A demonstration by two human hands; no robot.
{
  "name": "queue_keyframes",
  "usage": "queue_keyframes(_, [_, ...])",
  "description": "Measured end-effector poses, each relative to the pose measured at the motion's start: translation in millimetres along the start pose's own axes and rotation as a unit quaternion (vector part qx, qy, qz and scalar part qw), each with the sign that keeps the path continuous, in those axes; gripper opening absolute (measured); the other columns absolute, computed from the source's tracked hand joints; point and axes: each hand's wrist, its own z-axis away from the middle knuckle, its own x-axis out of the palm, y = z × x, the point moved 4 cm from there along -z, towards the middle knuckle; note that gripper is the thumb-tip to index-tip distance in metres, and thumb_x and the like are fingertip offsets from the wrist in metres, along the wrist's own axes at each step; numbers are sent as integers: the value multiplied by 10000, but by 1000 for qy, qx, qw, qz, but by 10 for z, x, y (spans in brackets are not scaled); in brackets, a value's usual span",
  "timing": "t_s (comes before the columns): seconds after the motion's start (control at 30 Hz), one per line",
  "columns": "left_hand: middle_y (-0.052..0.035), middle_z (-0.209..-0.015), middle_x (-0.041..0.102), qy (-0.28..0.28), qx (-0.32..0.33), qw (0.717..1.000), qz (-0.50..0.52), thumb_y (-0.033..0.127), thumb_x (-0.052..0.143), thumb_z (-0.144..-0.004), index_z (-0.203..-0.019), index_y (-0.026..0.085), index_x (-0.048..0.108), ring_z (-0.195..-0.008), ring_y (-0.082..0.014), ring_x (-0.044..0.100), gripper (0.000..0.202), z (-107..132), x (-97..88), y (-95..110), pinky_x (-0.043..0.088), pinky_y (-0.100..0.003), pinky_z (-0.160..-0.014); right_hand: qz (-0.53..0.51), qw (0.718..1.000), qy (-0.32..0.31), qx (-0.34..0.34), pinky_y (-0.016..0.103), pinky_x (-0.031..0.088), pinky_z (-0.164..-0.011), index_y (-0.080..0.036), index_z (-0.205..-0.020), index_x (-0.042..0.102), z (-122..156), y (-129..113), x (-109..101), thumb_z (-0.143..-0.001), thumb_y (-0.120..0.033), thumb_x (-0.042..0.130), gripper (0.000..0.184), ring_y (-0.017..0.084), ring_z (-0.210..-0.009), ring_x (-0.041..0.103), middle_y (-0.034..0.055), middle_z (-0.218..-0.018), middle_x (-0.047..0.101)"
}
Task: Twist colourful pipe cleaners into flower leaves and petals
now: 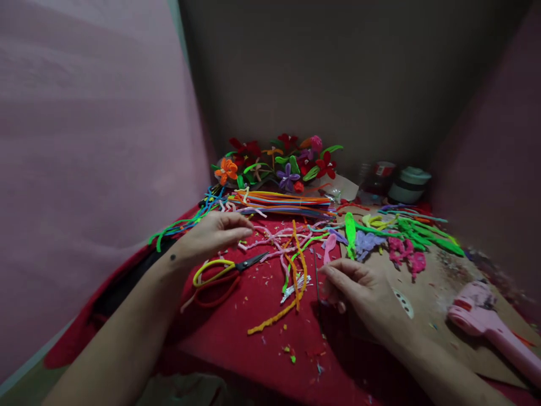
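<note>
My left hand [222, 230] is over the left side of the red cloth, thumb and fingers pressed together. What lies between its fingertips, if anything, is too small to make out. Close below it lie scissors [217, 276] with one yellow and one red handle loop and dark blades. My right hand [355, 287] pinches a thin dark wire [316, 282] near the edge of the cardboard. Between the hands are pink pipe cleaners [274, 239], orange pipe cleaners [274, 321] and a small bunch of white stamen-like pieces [296, 288]. A pink petal-shaped piece [329, 247] lies just beyond my right fingertips.
Pipe-cleaner flowers [287, 175] stand at the back behind a bundle of pipe cleaners [283, 202]. On the right, a cardboard sheet [439, 332] bears green pieces [412, 232] and a pink glue gun [477, 316]. A lidded container [409, 186] stands by the wall.
</note>
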Motion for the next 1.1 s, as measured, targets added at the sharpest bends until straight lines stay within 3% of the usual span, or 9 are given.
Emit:
queue_keyframes(0.13, [-21, -830, 646, -89, 20, 964, -248, 347, 516, -759, -875, 191, 639, -761, -146, 575, 230, 186, 42, -109, 440, -233, -687, 138, 987, -1, -78, 198, 369, -444, -157, -722, 602, 59, -27, 32, -848, -367, 457, 285, 89, -482, 466, -5, -555, 543])
queue_keyframes(0.3, [-69, -949, 628, -81, 9, 884, -461, 279, 483, -777, -898, 197, 606, -828, -194, 577, 191, 255, 172, -332, 414, -274, -690, 279, 931, -28, -234, 217, 423, -588, -175, -838, 639, 154, -96, 134, -853, -237, 456, 194, 116, -619, 575, 24, -685, 641])
queue_keyframes(0.4, [-77, -932, 630, -70, -3, 878, -474, 231, 407, -812, -890, 195, 596, -803, -191, 594, 209, 217, 221, -450, 413, -274, -671, 318, 904, -44, -283, 221, 428, -603, -176, -851, 635, 176, -79, 181, -853, -203, 452, 185, 122, -642, 594, 40, -709, 658])
queue_keyframes(0.5, [-81, -900, 633, -76, 6, 880, -469, 185, 369, -819, -866, 193, 591, -790, -194, 606, 228, 161, 242, -491, 415, -279, -665, 337, 897, -46, -283, 228, 427, -590, -173, -829, 633, 157, -44, 192, -851, -194, 452, 183, 130, -636, 592, 49, -694, 655])
queue_keyframes(0.67, [-100, -853, 644, -49, 36, 866, -496, 194, 410, -808, -844, 181, 587, -748, -220, 612, 181, 19, 291, -333, 410, -289, -606, 351, 895, -62, -268, 239, 413, -569, -169, -797, 640, 121, -16, 198, -856, -194, 445, 205, 138, -616, 572, 50, -655, 631])
queue_keyframes(0.8, [-68, -917, 639, -70, 129, 873, -465, 207, 411, -836, -1062, 226, 554, -761, -189, 620, 268, -115, 605, -42, 430, -263, -609, 351, 897, -70, -261, 238, 406, -571, -159, -804, 637, 112, -8, 197, -859, -189, 443, 204, 138, -623, 566, 54, -666, 626])
queue_keyframes(0.9, [-72, -944, 622, -94, 201, 853, -473, 149, 378, -847, -1256, 252, 415, -733, -199, 626, 424, -176, 935, 157, 449, -279, -565, 352, 898, -68, -256, 237, 395, -562, -157, -816, 636, 111, 0, 194, -863, -188, 440, 204, 135, -606, 555, 50, -652, 614])
queue_keyframes(1.0, [-95, -878, 612, -130, 231, 823, -502, 180, 378, -860, -1148, 185, 499, -696, -226, 626, 313, -217, 1192, 235, 465, -307, -528, 357, 895, -64, -261, 235, 382, -543, -149, -810, 637, 113, 2, 193, -860, -177, 436, 209, 135, -586, 544, 51, -631, 601])
queue_keyframes(1.1, [-111, -871, 603, -144, 228, 808, -524, 167, 396, -852, -961, 135, 565, -704, -227, 624, 204, -252, 1265, 227, 485, -321, -560, 359, 893, -61, -265, 230, 379, -549, -154, -784, 632, 117, 0, 194, -849, -152, 439, 204, 130, -594, 542, 49, -643, 606])
